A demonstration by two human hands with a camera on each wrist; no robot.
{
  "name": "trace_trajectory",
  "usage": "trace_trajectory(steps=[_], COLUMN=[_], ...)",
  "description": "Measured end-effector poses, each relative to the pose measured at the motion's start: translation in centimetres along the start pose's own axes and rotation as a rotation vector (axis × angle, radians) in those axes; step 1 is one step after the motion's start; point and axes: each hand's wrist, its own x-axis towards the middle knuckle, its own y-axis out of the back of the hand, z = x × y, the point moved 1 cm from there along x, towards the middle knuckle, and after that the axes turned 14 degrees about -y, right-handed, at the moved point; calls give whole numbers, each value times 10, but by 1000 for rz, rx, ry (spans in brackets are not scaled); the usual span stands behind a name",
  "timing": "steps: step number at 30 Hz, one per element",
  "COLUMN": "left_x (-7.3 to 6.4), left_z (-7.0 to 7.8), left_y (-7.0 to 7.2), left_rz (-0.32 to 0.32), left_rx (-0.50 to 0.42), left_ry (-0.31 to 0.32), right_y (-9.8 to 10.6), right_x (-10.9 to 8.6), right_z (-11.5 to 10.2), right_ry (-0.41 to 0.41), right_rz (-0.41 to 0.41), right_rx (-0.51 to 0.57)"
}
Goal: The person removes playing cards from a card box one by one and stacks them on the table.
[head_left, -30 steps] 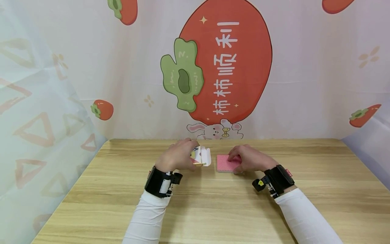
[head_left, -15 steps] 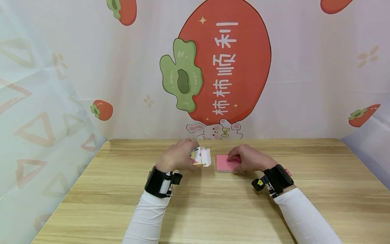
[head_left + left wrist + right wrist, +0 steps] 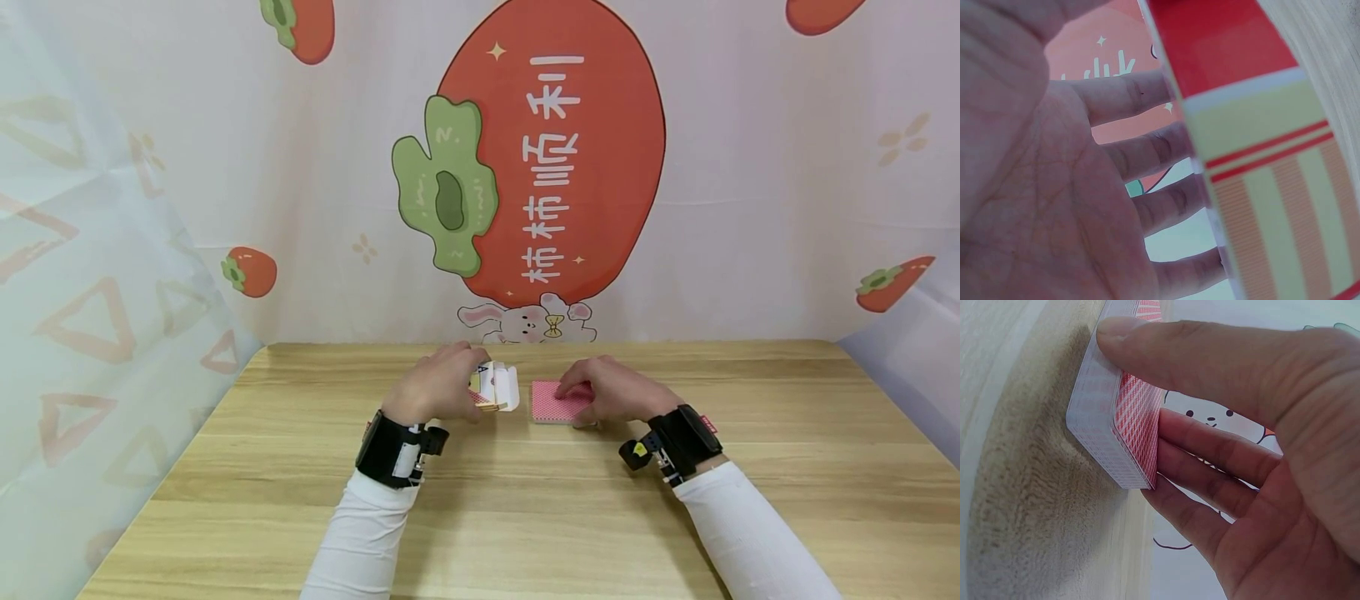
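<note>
My left hand grips a playing-card box between thumb and fingers. Its white end flap stands open toward the right. The left wrist view shows the box's red, cream and striped side, with several fingertips behind its edge. Just to the right, a deck of playing cards lies on the table with its red patterned back up. My right hand holds it from the right. In the right wrist view, the thumb presses one side edge of the deck while the fingers reach its other side.
Both hands work near the back of a wooden table. Behind the table's far edge hangs a pale cloth printed with a large red persimmon and a rabbit. Black camera straps circle both wrists.
</note>
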Motion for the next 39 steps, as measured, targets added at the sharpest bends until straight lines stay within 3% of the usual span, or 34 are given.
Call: trace_trajectory(steps=[13,25,39], left_x=[-1,1,0], left_z=[1,-1,0], left_y=[0,-1,-1], left_rz=[-1,-9,-4], left_rx=[2,25,35], left_ry=[-9,-6,-18], right_y=[0,-1,-1], right_x=[-1,-1,0], right_z=[-2,-6,-5], right_ry=[9,-50,2], right_rz=[3,2,44], right_rx=[-15,-52,-62])
